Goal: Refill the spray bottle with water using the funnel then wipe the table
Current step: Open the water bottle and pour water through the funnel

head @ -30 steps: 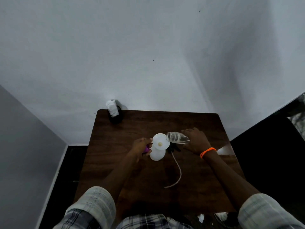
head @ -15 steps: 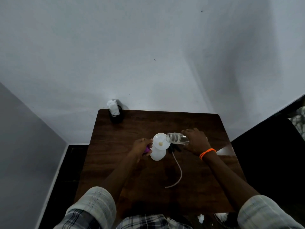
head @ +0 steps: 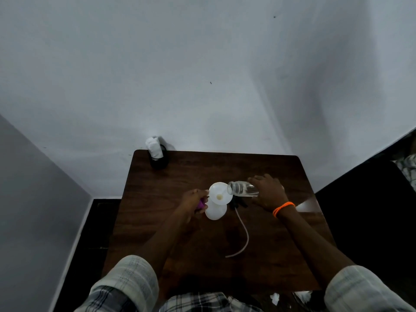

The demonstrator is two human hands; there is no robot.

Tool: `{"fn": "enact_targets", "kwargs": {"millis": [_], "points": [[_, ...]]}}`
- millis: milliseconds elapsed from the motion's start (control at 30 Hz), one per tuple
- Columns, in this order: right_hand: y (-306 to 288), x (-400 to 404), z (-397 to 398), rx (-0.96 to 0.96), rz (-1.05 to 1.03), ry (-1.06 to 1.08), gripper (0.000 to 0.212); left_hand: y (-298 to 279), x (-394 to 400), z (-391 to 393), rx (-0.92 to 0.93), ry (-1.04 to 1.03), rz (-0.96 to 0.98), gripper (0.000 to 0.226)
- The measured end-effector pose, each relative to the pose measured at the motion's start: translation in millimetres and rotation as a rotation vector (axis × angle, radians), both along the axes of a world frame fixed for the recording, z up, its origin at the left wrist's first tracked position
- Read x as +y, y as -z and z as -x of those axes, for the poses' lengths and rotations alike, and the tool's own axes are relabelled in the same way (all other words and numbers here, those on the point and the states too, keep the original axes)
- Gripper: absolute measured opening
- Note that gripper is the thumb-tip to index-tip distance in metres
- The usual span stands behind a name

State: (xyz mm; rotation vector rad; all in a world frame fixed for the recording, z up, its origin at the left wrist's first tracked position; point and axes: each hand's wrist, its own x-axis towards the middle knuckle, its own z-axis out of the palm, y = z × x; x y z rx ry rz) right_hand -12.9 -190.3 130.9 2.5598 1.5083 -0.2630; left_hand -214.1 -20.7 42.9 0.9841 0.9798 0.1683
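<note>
- Spray bottle (head: 215,211): white, upright at mid-worktop (head: 180,244), neck upward.
- Funnel (head: 220,196): white, seated in the bottle's neck, mouth up.
- Left hand (head: 193,200): fingers curled round the bottle's side, beside a purple part.
- Glass jar (head: 243,188): clear, tipped on its side, long axis left-right, mouth leftward over the funnel's rim.
- Right hand (head: 267,191): grips the jar's base end.
- Dip tube (head: 242,235): pale, lying curved on the worktop just right of the bottle.

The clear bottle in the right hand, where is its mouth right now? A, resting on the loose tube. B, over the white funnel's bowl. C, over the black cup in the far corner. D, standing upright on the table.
B: the right hand holds the clear bottle tipped on its side, its mouth at the rim of the white funnel.
</note>
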Motion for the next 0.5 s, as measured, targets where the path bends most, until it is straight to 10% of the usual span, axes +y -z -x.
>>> {"fn": "enact_targets", "kwargs": {"millis": [500], "points": [[-3.9, 1.7, -1.9, -0.034, 0.010, -0.009, 0.069, 3.3, 0.3, 0.2, 0.004, 0.008, -0.001, 0.022]]}}
